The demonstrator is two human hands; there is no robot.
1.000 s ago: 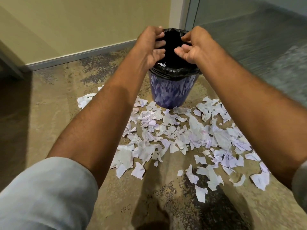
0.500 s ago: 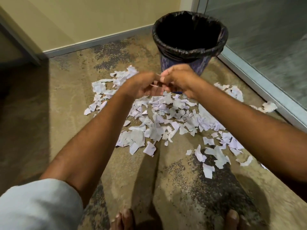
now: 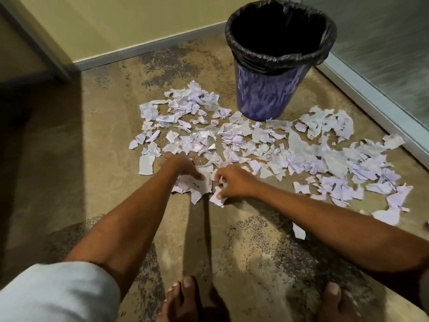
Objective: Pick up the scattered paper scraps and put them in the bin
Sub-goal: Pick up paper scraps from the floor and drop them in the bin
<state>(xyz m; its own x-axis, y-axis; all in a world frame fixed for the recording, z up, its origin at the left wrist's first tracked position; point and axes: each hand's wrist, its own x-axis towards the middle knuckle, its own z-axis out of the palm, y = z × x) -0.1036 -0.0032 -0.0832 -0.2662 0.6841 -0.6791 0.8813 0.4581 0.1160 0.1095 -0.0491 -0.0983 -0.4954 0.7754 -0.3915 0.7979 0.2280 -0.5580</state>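
At 7 o'clock a pale grey fabric sleeve (image 3: pixel 58 291) covers the upper left arm, and from it the forearm runs up to the left hand (image 3: pixel 183 168), which lies near the centre with its fingers stretched out flat, pressing on the nearest of the torn white and lilac paper scraps (image 3: pixel 301 154). Just to its right, the right hand (image 3: pixel 234 182) has its fingers curled down onto the same near cluster, with bits of paper showing between them, so it appears to be pinching up a few pieces. A second ago both hands hovered over the mouth of the bin at 12 o'clock; they have since come back down to the mottled tan floor (image 3: pixel 104 159). That suggests one load is dropped and a fresh gathering round is starting. The purple round plastic bin with a black liner (image 3: pixel 264 94) stands upright at 1 o'clock, its inside too dark to see. The scraps spread from 11 o'clock, in front of the bin's base, across to 3 o'clock, near the frosted glass panel (image 3: pixel 383 43); most of the job looks undone.
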